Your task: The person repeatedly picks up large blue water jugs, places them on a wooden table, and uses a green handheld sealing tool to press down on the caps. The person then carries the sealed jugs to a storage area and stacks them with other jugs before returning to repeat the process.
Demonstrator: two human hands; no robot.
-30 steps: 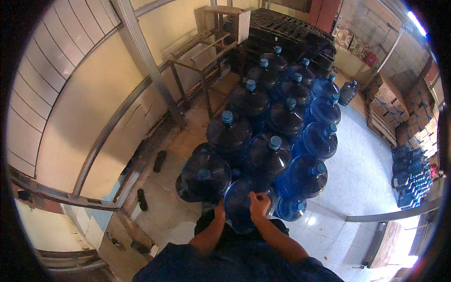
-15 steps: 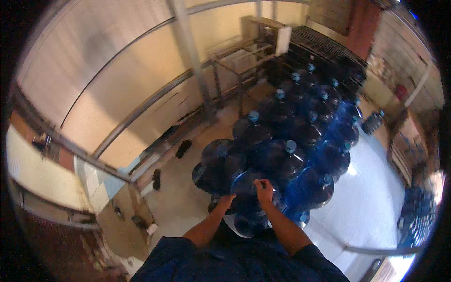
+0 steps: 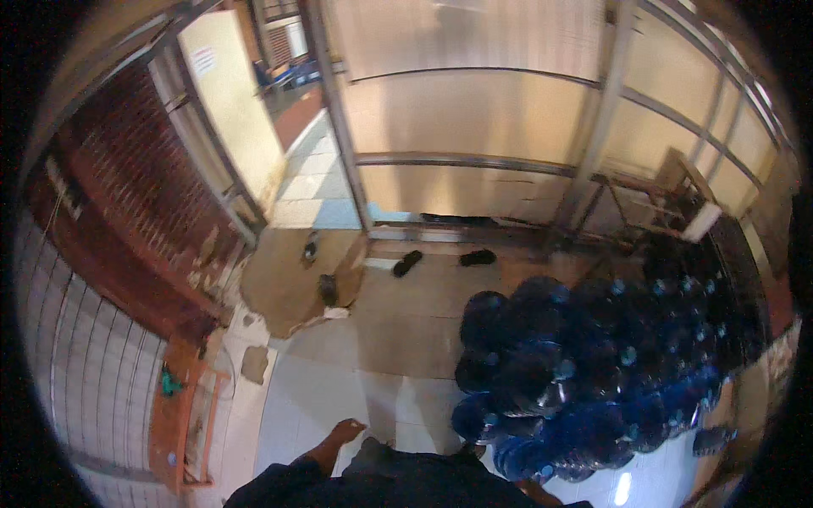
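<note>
My left hand hangs over the pale tiled floor, left of my dark clothing. Its fingers are loosely bent with a gap at the thumb, and nothing shows in it. Of my right arm, only a strip of skin is visible at the lower edge, close to the nearest bottles; the hand itself is hidden. Several big blue water bottles with light blue caps stand packed together on the floor to my right. Neither hand is seen touching one.
Dark sandals lie by the metal-framed partition ahead. A torn brown mat with more footwear is at the open doorway. An orange-brown wooden bench stands left. Beyond the bottles is a wooden frame stand.
My view has swung left, so the bottles now sit to the right and the doorway shows. Both hands have come away from the front bottle; my left is lowered and my right has gone from sight.
</note>
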